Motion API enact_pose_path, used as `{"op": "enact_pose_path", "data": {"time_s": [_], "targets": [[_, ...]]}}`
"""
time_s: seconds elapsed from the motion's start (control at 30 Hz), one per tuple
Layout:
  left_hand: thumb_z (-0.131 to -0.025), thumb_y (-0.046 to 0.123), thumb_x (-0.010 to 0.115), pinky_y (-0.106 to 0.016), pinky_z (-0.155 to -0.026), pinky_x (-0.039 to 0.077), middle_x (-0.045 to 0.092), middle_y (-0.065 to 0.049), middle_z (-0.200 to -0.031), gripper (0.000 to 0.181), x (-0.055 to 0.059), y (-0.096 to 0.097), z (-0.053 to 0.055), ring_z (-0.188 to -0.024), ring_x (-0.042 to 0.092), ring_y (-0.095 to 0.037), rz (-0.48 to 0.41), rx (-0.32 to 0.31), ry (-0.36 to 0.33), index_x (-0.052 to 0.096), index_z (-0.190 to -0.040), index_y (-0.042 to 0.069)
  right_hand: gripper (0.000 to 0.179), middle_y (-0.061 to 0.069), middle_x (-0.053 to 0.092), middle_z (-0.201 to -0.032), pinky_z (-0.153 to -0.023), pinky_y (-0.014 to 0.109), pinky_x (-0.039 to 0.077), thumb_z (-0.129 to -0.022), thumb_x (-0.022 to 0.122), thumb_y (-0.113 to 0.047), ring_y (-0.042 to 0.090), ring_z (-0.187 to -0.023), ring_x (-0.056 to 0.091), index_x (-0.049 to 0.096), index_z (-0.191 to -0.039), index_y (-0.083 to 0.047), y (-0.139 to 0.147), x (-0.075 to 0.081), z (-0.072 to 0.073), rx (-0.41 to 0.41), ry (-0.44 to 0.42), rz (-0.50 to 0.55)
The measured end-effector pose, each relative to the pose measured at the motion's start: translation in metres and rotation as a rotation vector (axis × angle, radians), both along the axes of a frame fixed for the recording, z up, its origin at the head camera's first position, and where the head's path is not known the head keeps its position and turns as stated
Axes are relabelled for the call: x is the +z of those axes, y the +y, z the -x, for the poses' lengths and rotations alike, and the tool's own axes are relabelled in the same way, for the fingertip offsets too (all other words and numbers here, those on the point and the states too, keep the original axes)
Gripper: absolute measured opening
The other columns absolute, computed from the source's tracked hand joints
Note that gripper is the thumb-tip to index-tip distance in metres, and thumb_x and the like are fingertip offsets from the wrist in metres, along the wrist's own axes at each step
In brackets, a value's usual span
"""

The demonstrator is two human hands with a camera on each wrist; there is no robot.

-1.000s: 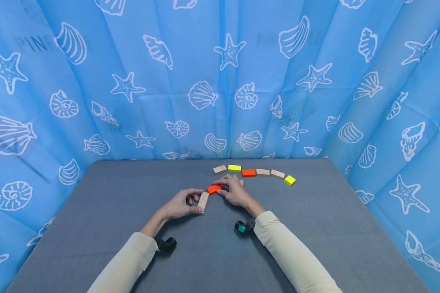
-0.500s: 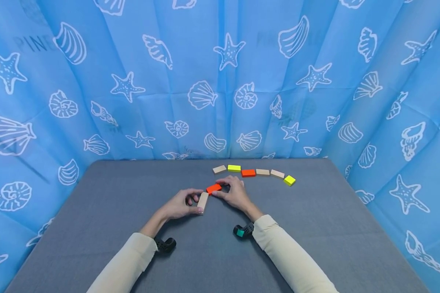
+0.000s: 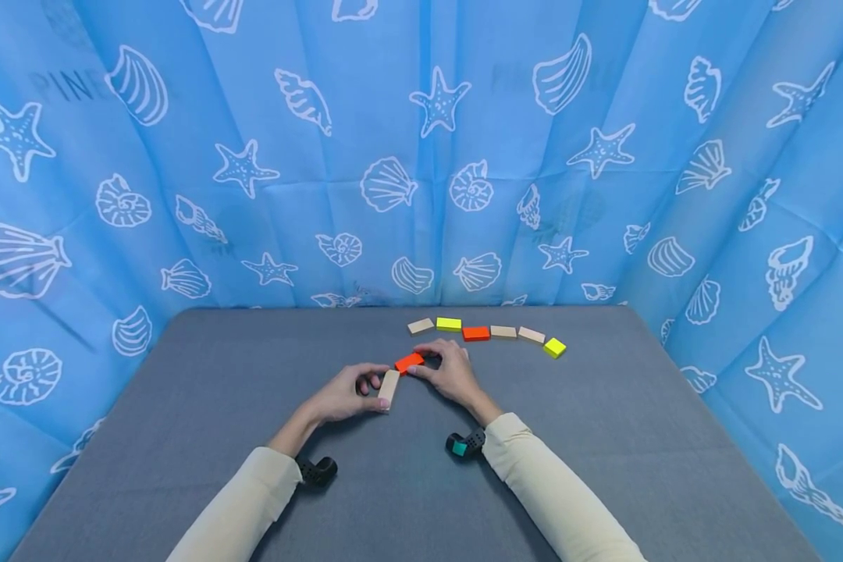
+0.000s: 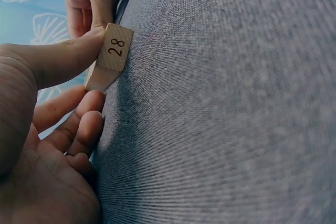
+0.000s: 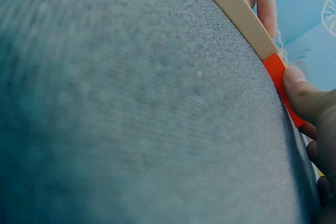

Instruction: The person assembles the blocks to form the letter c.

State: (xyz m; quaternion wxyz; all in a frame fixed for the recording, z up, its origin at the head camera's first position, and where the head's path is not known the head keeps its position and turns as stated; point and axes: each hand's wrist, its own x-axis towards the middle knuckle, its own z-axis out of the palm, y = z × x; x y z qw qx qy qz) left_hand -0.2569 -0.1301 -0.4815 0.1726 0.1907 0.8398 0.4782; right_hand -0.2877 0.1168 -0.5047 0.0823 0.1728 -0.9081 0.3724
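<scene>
My left hand [image 3: 344,392] grips a plain wooden block [image 3: 389,386] lengthwise, thumb on its near end and index finger at its far end. In the left wrist view the block's end face [image 4: 116,48] bears the number 28. At the far end of this block lies an orange block [image 3: 409,361], angled to the right. My right hand [image 3: 453,371] pinches it, the thumb on its near side and the fingers behind. Seen from the right wrist, the orange block [image 5: 283,87] meets the wooden block [image 5: 241,14] end to end, both down at the grey cloth.
Behind the hands, a curved row of separate blocks runs along the far table: wooden [image 3: 421,326], yellow [image 3: 449,324], orange [image 3: 475,333], two more wooden ones, then a yellow block [image 3: 555,347]. A blue shell-print curtain [image 3: 421,156] hangs beyond the grey tabletop [image 3: 253,343].
My right hand has shifted slightly left, its thumb sliding along the orange block's near side, and that block has moved a touch left toward the wooden one. The left hand holds still.
</scene>
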Motion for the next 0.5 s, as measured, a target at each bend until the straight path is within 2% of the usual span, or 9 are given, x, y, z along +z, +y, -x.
{"op": "enact_pose_path", "data": {"time_s": [0.5], "targets": [[-0.087,0.016,0.083,-0.035,-0.073,0.039,0.055,-0.006,-0.102,0.064,0.0004,0.0008,-0.0008,-0.085,0.049,-0.021,0.002,0.002,0.004,0.055,-0.144,0.004,0.043,0.002,0.071,-0.118,-0.093,0.044,0.035,-0.085,0.084,-0.029,0.022,-0.107,0.056,0.073,-0.124,-0.013,-0.0017,-0.0010,-0.0005,-0.023,0.005,0.005]]}}
